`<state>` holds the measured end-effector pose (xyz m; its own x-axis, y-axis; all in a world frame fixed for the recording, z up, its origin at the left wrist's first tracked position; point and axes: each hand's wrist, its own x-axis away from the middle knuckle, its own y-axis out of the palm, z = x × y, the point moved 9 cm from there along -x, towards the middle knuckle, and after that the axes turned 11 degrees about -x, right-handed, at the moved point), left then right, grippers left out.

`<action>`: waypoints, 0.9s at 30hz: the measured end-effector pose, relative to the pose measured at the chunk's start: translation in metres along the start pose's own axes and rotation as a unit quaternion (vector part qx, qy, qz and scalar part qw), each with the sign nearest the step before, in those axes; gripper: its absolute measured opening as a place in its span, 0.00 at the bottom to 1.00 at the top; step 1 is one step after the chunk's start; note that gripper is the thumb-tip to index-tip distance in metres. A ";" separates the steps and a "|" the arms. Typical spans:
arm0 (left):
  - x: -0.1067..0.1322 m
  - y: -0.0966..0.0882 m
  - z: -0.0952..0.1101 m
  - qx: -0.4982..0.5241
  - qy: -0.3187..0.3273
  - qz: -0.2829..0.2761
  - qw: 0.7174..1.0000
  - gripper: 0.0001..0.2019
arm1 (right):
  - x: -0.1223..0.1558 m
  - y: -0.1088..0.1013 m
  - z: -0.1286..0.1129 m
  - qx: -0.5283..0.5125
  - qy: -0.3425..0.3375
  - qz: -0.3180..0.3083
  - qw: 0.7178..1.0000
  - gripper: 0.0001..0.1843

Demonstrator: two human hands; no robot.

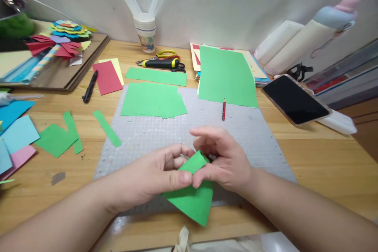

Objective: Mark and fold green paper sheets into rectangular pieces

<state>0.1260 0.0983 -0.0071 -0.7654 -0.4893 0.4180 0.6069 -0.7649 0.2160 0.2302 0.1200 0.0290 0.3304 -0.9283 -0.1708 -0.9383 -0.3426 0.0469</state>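
Note:
Both hands hold a piece of green paper (197, 202) above the near part of the grey cutting mat (141, 138). A narrow band is folded over along its upper edge. My left hand (168, 169) pinches the fold from the left, thumb on top and fingers behind. From the right, my right hand (226, 159) grips the upper corner between thumb and fingers; its index finger reaches out above the paper. The fingertips behind the sheet are partly hidden. Beyond the hands, green paper pieces (150, 100) and a short red-and-black pencil (224, 110) lie on the mat.
A large green sheet (226, 75) rests on stacked paper at the back. Scissors and a utility knife (161, 63) lie near paper cups (145, 33) holding white strips. A phone (297, 100) is at right. Green offcuts (57, 139) and a black pen (90, 86) lie left.

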 end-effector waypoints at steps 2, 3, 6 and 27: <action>-0.002 -0.014 0.003 -0.009 0.022 0.059 0.998 0.28 | 0.000 -0.003 0.008 -0.033 0.046 0.023 0.998 0.40; 0.000 -0.024 0.006 -0.025 0.037 0.107 0.993 0.25 | 0.000 -0.004 0.012 -0.049 0.072 0.036 0.996 0.42; 0.011 -0.049 0.018 -0.108 0.087 0.244 0.960 0.19 | 0.000 -0.004 0.023 -0.096 0.148 0.052 0.983 0.37; 0.016 -0.048 0.031 -0.068 0.123 0.285 0.948 0.06 | 0.001 0.000 0.034 -0.191 0.203 0.071 0.958 0.09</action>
<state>0.0916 0.1403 0.0165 -0.3590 -0.9090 0.2117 0.9163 -0.3864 -0.1054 0.2267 0.1243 -0.0045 0.2874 -0.9229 0.2563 -0.8966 -0.1651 0.4110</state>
